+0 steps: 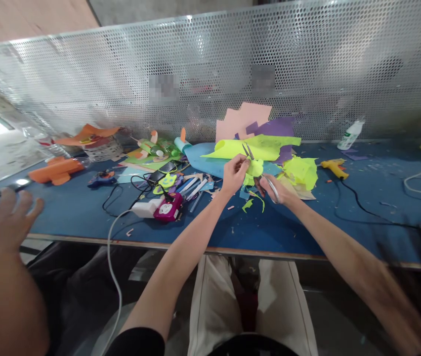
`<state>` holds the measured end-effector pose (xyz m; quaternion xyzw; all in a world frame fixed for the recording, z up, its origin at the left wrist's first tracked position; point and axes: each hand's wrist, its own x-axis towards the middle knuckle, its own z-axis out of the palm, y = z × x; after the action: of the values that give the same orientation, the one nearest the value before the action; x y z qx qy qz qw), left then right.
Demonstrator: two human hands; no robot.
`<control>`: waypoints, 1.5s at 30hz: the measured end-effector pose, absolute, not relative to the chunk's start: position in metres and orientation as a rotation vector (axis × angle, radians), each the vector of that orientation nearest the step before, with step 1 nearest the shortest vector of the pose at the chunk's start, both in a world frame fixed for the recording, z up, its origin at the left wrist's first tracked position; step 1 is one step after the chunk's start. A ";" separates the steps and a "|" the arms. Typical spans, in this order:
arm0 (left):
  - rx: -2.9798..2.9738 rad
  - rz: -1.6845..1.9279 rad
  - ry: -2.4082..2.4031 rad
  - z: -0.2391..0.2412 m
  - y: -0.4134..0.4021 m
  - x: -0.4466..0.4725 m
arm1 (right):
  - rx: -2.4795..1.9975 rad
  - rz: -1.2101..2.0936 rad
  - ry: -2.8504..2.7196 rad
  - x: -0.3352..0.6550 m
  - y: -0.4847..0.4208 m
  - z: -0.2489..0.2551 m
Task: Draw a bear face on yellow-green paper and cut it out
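Note:
My left hand pinches a small neon-yellow foam piece above the blue table. My right hand is closed round the handles of scissors, whose blades point up and left at the piece. Yellow trimmings lie on the table below my hands. A larger neon-yellow sheet lies just behind.
Another person's blurred hand reaches in at the left. Nearby lie a yellow glue gun, a white glue bottle, a magenta device, black cables, orange foam, pink and purple sheets. A perforated metal screen backs the table.

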<state>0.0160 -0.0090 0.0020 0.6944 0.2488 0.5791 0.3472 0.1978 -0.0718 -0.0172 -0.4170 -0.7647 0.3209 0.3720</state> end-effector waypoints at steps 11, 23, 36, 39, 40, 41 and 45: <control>1.980 1.404 0.598 -0.001 0.001 0.010 | -1.149 0.803 -2.024 0.212 -0.071 -0.009; 1.767 1.393 0.601 -0.002 -0.001 0.015 | -1.135 0.737 -2.006 0.214 -0.069 -0.013; 1.961 1.223 0.632 0.011 -0.001 0.002 | -1.187 0.873 -2.052 0.222 -0.078 0.003; 1.962 1.219 0.627 0.013 -0.001 0.002 | -1.191 0.797 -2.104 0.226 -0.074 -0.001; 1.961 1.226 0.624 0.013 -0.001 0.002 | -1.192 0.757 -2.121 0.227 -0.072 -0.001; 1.960 1.237 0.621 0.013 -0.001 0.002 | -1.202 0.717 -2.132 0.228 -0.071 -0.001; 1.925 1.316 0.641 0.010 0.005 0.004 | -1.372 0.549 -2.063 0.223 -0.067 0.001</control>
<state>0.0043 0.0046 0.0103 0.7446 0.2480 0.5089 0.3537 0.2234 -0.0666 0.0013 -0.5161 -0.7762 0.2067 0.2974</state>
